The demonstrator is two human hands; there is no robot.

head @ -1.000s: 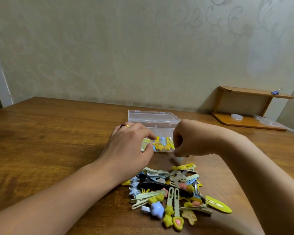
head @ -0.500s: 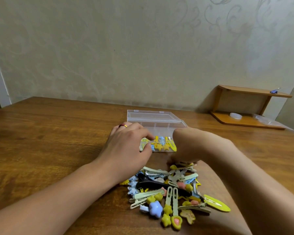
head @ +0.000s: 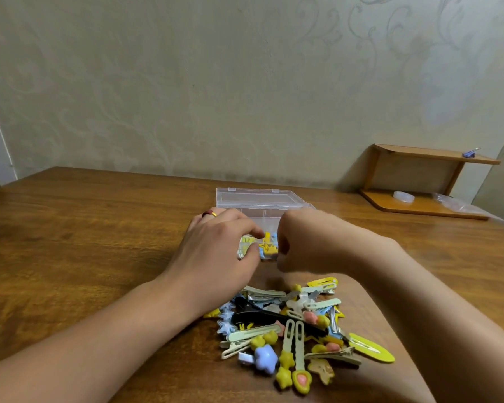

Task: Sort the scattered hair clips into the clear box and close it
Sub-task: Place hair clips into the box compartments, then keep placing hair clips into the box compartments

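The clear box (head: pixel 259 199) stands open in the middle of the table, with its lid laid back toward the wall. Small yellow and blue hair clips (head: pixel 269 248) lie in its front compartment. My left hand (head: pixel 216 251) grips the box's front left corner, thumb on the front wall and fingers over the rim. My right hand (head: pixel 303 239) hovers over the front right of the box with its fingers curled down. Its fingertips pinch at a small yellow clip among those in the box. A pile of loose clips (head: pixel 288 330) lies in front of the box, between my forearms.
The wooden table (head: pixel 85 242) runs to a wall behind the box. A small wooden shelf (head: pixel 425 181) stands at the back right with a tape roll (head: pixel 403 196) and plastic bags on it. A long yellow clip (head: pixel 371 351) marks the pile's right edge.
My right hand dipped down to the pile half a second ago and has come back up over the box's front compartment. My left hand has stayed on the box.
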